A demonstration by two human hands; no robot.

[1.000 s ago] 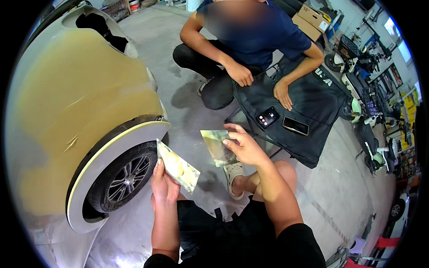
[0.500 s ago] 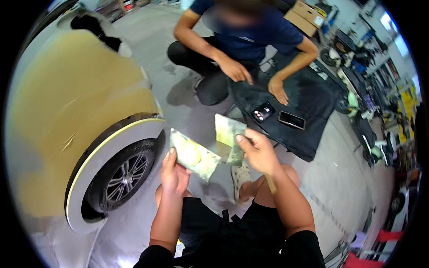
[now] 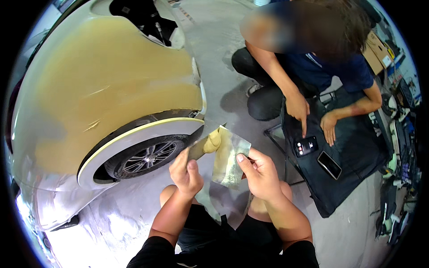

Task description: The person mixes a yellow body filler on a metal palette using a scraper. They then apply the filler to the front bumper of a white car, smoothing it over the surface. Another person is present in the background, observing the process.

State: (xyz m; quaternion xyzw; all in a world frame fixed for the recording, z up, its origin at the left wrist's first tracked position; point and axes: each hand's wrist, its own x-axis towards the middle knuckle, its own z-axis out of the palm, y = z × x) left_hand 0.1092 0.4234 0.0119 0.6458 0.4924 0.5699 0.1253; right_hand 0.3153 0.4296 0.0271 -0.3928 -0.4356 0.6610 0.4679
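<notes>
My left hand (image 3: 185, 176) grips a flat filler spreader (image 3: 195, 151), tilted so that only part of its face shows. A lump of yellow body filler (image 3: 212, 141) hangs at that spreader's far edge. In my right hand (image 3: 260, 174) is a second thin, rectangular spreader (image 3: 230, 154), silvery and smeared with pale filler, pinched under the thumb. It overlaps the first spreader's edge close to the lump; whether the two touch is hard to tell. Beyond them on the left stands a car panel (image 3: 129, 76) coated with yellow filler, with a few scratch-like marks.
Below the panel are a grey wheel-arch trim (image 3: 96, 167) and a wheel (image 3: 149, 159). At the right a person (image 3: 308, 71) crouches, one finger pointing at a phone (image 3: 306, 146) on a black cloth-covered stand (image 3: 357, 178). Another phone (image 3: 329, 165) lies beside it. Parts clutter the far right.
My view has swung left, so the car fills more of it. The two spreaders have come together. The left one has tipped over, and its filler now sits as a lump at the edge.
</notes>
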